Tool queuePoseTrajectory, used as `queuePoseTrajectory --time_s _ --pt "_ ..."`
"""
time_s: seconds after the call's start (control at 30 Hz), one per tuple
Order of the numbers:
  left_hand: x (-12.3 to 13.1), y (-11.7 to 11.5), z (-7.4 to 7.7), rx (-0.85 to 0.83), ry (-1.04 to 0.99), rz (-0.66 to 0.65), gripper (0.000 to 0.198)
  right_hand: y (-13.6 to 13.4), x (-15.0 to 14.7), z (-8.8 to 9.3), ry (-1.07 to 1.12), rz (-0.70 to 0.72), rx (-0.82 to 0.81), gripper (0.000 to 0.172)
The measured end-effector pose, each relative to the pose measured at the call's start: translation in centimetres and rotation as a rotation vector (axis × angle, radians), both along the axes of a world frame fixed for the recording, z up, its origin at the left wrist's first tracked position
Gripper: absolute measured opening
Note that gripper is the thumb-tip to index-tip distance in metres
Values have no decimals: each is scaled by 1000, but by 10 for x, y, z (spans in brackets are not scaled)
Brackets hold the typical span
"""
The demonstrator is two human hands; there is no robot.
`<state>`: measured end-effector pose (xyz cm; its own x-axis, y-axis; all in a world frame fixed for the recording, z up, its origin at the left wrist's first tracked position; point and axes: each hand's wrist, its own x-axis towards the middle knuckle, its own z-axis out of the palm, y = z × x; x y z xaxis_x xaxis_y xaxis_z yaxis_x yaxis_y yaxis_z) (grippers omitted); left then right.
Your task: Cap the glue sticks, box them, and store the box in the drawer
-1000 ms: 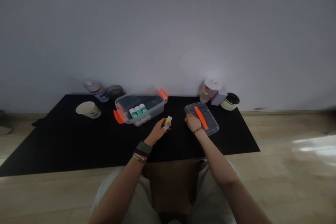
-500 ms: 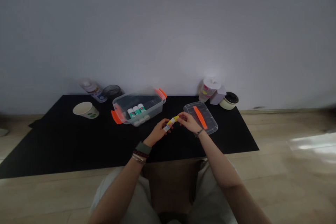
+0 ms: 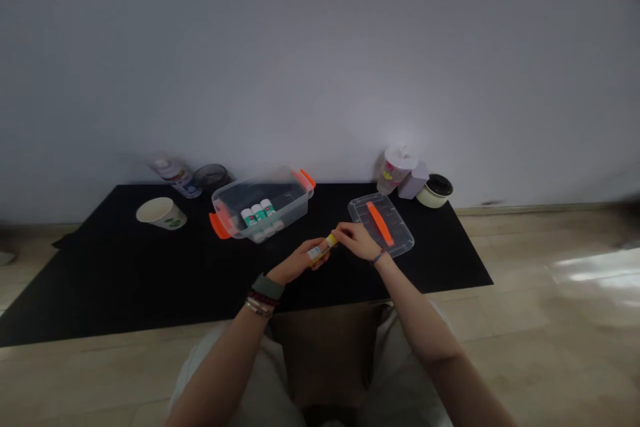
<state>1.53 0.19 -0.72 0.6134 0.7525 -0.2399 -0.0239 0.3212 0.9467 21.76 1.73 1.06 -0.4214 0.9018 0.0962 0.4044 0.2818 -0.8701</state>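
Observation:
My left hand [image 3: 295, 262] and my right hand [image 3: 357, 241] meet over the black mat, holding a white-and-yellow glue stick [image 3: 321, 249] between them. The left fingers wrap its white body, and the right fingertips pinch its yellow end. Just behind my hands is a transparent plastic box [image 3: 263, 208] with orange handles, holding several upright glue sticks [image 3: 257, 213] with green labels. To the right of my right hand lies the box's transparent lid [image 3: 381, 223], with an orange strip along it.
The black mat [image 3: 100, 280] covers the low surface. A paper cup [image 3: 161, 213] lies on its side at left, behind it a spray bottle [image 3: 173, 177] and dark round lid [image 3: 211, 177]. A lidded cup [image 3: 395, 172], small box [image 3: 413, 180] and cream pot [image 3: 434, 191] stand back right.
My right hand has left the lid and moved left onto the glue stick's yellow end. The stick now lies lower and more level between both hands, and the view has shifted slightly.

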Motion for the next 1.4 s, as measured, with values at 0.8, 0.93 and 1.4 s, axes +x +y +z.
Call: queuePoseTrajectory --time_s 0.8,0.93,1.4 --pt "13 -9 -12 657 598 183 25 0 -31 -15 -564 -281 58 43" --pt "17 -4 -11 379 312 106 40 -3 -29 -2 -430 -321 82 42" --pt "21 -17 2 547 470 80 21 -12 -26 12 -422 -279 22 46"
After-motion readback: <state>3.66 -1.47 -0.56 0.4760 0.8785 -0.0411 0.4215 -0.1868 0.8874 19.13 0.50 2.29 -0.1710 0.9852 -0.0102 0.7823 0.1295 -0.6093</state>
